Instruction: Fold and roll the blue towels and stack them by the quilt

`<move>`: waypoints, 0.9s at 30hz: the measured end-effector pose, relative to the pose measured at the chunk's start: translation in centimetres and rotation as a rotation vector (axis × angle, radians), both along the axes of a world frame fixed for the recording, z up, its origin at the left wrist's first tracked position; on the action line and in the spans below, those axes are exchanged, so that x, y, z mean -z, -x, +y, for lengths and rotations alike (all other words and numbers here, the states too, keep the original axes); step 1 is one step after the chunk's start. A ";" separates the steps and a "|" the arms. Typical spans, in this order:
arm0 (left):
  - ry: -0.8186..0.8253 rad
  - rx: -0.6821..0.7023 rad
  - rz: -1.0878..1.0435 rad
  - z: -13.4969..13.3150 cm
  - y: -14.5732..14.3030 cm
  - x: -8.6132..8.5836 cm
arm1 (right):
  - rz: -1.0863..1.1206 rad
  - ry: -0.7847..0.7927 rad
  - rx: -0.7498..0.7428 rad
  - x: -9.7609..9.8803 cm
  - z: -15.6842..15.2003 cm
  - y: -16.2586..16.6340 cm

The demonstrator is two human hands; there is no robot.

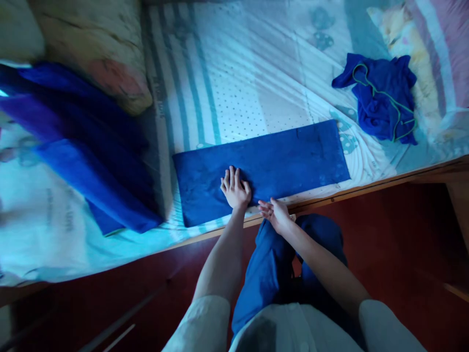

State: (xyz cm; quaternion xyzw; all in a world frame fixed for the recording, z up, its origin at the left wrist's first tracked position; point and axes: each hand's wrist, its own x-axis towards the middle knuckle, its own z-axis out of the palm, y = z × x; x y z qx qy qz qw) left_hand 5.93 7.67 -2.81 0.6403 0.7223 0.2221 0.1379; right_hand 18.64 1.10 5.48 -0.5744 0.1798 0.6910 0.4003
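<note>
A blue cloth (293,156), folded into a long flat rectangle, lies along the front edge of the bed. My left hand (236,188) rests on it left of the middle, palm down with the fingers spread. Just off the cloth's near edge, above my knee, is my right hand (276,214). Its fingers are loosely extended and nothing shows in them.
Dark blue cloth (102,146) lies spread on the left of the bed (252,88), below a pillow (98,54). A crumpled blue garment with a green cord (384,98) lies on the right, beside a cat-patterned pillow (414,63). The bed's wooden edge (322,200) runs before me.
</note>
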 end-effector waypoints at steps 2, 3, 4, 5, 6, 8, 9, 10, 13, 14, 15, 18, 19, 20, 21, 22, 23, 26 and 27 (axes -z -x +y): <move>-0.002 0.006 0.011 0.0 -0.2 -0.1 | -0.017 0.006 0.036 0.3 0.1 0.6; 0.002 0.013 0.016 0.0 -0.2 -0.2 | -0.032 0.010 0.060 0.5 0.2 0.8; 0.010 0.019 0.023 -0.1 -0.2 -0.3 | -0.049 0.017 0.085 0.6 0.3 0.9; 0.020 0.024 0.031 0.0 -0.2 -0.5 | -0.069 0.025 0.109 0.7 0.5 1.0; 0.034 0.031 0.040 0.0 0.0 -0.7 | -0.090 0.035 0.131 0.8 0.6 0.9; 0.073 0.059 0.064 0.5 0.5 -1.2 | -0.129 0.048 0.163 1.0 0.9 0.9; 0.096 0.083 0.078 0.9 0.8 -1.6 | -0.143 0.050 0.174 1.1 1.0 0.9; 0.120 0.112 0.092 1.6 1.0 -1.9 | -0.154 0.049 0.184 1.2 1.1 1.0; 0.166 0.214 0.113 4.4 0.9 -2.8 | -0.179 0.044 0.224 1.4 1.2 1.5; 0.174 0.259 0.111 5.7 0.4 -2.9 | -0.183 0.046 0.238 1.4 1.2 1.7; 0.182 0.314 0.109 6.9 -0.3 -3.0 | -0.184 0.051 0.250 1.3 1.2 1.8; 0.246 0.486 0.142 10.7 -3.6 -3.0 | -0.170 0.077 0.249 0.8 1.3 1.8; 0.287 0.522 0.174 11.8 -4.8 -3.1 | -0.166 0.085 0.242 0.7 1.4 1.7; 0.332 0.544 0.212 12.9 -5.9 -3.1 | -0.164 0.091 0.234 0.6 1.5 1.5; 0.373 0.558 0.249 13.8 -6.9 -3.2 | -0.166 0.095 0.228 0.5 1.5 1.4; 0.406 0.567 0.285 14.6 -7.7 -3.4 | -0.171 0.096 0.223 0.5 1.5 1.3; 0.429 0.571 0.318 15.2 -8.2 -3.7 | -0.177 0.095 0.218 0.6 1.5 1.2; 0.424 0.556 0.390 16.5 -8.9 -4.4 | -0.188 0.082 0.206 1.2 1.4 1.1; 0.411 0.543 0.407 16.8 -8.9 -4.7 | -0.187 0.073 0.205 1.4 1.3 1.1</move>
